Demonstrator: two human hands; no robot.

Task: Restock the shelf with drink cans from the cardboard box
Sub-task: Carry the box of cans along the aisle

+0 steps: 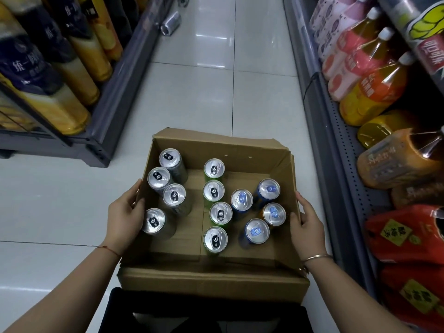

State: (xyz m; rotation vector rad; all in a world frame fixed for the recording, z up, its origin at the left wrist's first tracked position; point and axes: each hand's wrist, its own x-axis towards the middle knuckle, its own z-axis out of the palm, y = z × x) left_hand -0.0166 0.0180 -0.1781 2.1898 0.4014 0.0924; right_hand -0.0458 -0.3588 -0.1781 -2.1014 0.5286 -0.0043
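Your left hand (122, 212) and right hand (308, 227) fingers grasp one cardboard box (216, 282).
Twelve cans (220, 213): four each at 9, centre, 3 o'clock.

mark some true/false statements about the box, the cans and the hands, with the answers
1. The left hand and the right hand grip opposite side walls of the cardboard box. True.
2. The box holds twelve cans. True.
3. The cans in the box lie on their sides. False: they all stand upright, tops up.
4. The right hand is lifting a can out of the box. False: neither hand holds a can.
5. A loose can lies on its side on the floor, by the base of the left shelf. True.
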